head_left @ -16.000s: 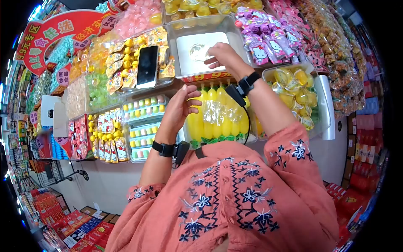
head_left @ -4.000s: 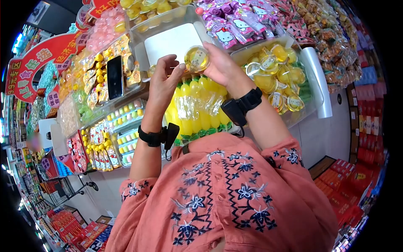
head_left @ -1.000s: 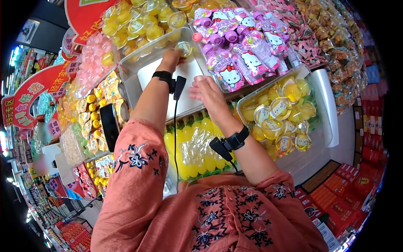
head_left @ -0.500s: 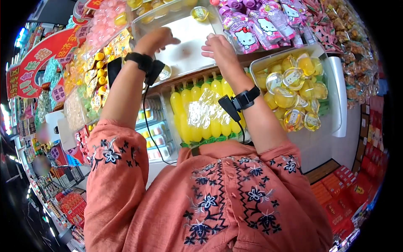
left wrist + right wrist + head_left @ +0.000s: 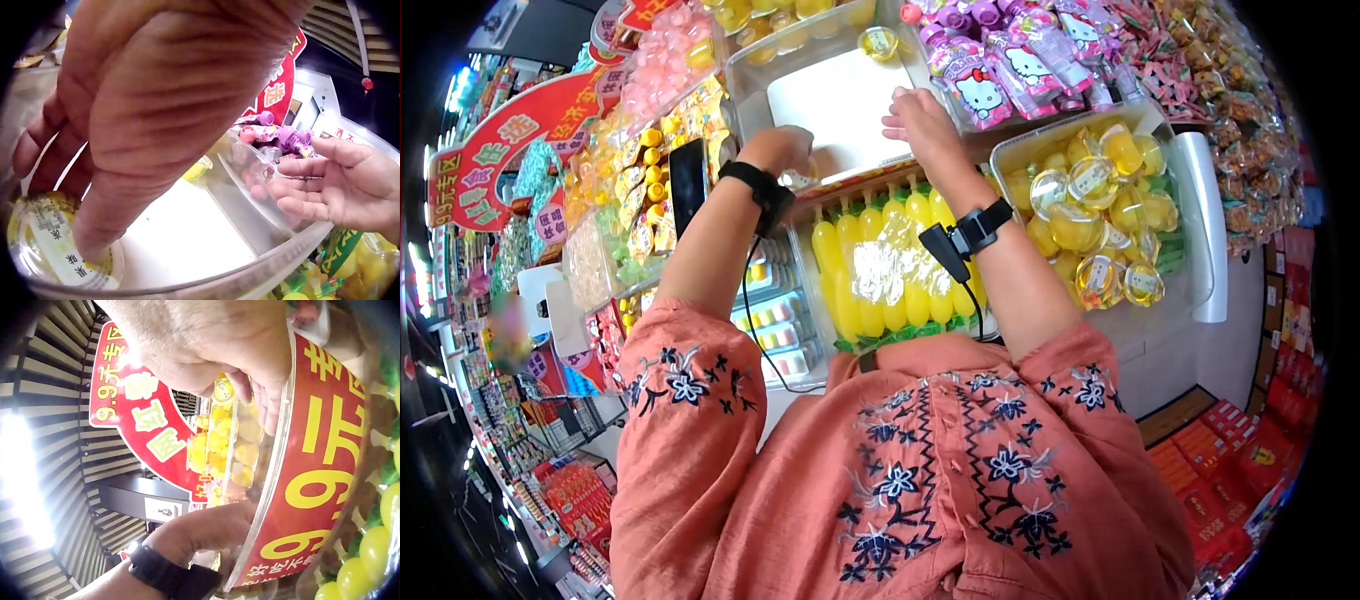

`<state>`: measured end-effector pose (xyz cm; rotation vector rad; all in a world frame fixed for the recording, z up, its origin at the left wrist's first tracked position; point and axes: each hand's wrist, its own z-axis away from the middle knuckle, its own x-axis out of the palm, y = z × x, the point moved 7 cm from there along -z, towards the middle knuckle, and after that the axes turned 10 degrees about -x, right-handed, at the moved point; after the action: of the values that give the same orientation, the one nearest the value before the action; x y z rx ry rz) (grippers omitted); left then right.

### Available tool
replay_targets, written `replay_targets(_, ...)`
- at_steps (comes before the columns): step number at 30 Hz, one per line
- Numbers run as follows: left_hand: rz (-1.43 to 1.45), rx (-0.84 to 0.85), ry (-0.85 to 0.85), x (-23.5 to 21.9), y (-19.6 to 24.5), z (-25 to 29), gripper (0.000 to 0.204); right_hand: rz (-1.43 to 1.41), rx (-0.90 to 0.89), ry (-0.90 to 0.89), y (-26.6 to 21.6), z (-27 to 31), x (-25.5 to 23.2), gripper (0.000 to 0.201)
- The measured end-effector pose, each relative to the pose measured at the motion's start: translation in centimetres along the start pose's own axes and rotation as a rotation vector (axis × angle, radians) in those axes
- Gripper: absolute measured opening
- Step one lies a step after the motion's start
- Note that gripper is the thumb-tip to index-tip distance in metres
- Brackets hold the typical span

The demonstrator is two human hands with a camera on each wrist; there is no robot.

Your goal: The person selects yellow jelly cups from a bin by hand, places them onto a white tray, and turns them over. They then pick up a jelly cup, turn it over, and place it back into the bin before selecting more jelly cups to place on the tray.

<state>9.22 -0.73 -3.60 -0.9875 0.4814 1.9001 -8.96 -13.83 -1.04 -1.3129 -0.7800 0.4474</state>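
In the head view my left hand (image 5: pixel 778 150) reaches down into the near left corner of a clear plastic bin (image 5: pixel 745 80). In the left wrist view its thumb and fingers are round a jelly cup (image 5: pixel 59 250) with a yellow-edged, printed lid; the thumb lies over the lid. My right hand (image 5: pixel 925 125) hovers by the bin's near right side, fingers loosely spread and holding nothing. A second jelly cup (image 5: pixel 878 43) sits in the bin's far right corner. A white sheet (image 5: pixel 850 105) lines the bin floor.
Yellow tube drinks (image 5: pixel 890 260) stand in front of the bin. At right is a box of yellow jelly cups (image 5: pixel 1095 200), with purple cartoon pouches (image 5: pixel 1010 65) behind it. A phone (image 5: pixel 689 180) lies on snack packs at left.
Earlier the left hand was at the bin's far right, where a jelly cup now sits. It has since come back and dropped to the near left cup. The right hand has barely moved lately.
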Motion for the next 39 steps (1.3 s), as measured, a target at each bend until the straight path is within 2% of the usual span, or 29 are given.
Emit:
replay_targets(3, 0.156, 0.093, -0.001, -0.7, 0.3, 0.6, 0.035, -0.006, -0.006, -0.007, 0.6, -0.3, 0.1, 0.038)
replay_targets(4, 0.197, 0.056, -0.038, -1.5, 0.7, 1.5, 0.035, -0.007, -0.004, -0.004, 0.7, -0.4, 0.0, 0.038)
replay_targets(5, 0.202, 0.109, -0.034, -1.1, 0.3, 0.7, 0.031, -0.007, -0.001, -0.002, 0.8, -0.4, 0.0, 0.038)
replay_targets(7, 0.236, 0.046, -0.089, -2.0, 0.8, 1.4, 0.03, -0.015, -0.012, 0.036, 0.6, -0.3, 0.0, 0.041)
replay_targets(10, 0.248, 0.083, -0.16, -1.2, 0.2, -0.2, 0.028, -0.022, -0.026, 0.047, 0.5, -0.2, -0.1, 0.041)
replay_targets(16, 0.607, -0.101, -0.155, -2.7, -1.4, -1.8, 0.026, -0.03, -0.036, 0.038, -0.1, 0.2, 0.1, 0.039)
replay_targets(20, 0.856, -0.142, -0.091, -3.0, -2.1, -4.1, 0.024, -0.012, -0.029, 0.031, 0.1, 0.0, 0.0, 0.039)
replay_targets(28, 1.625, -0.238, 0.065, -3.4, -4.2, -9.3, 0.022, -0.04, -0.011, 0.032, -0.2, 0.2, 0.1, 0.036)
replay_targets(32, 1.813, -0.209, 0.071, -2.6, -4.2, -11.6, 0.022, -0.062, -0.014, 0.032, -0.1, 0.2, 0.0, 0.034)
replay_targets(39, 1.918, -0.332, 0.13, -1.8, -2.2, -13.0, 0.022, -0.084, -0.002, 0.04, 0.1, 0.2, 0.0, 0.031)
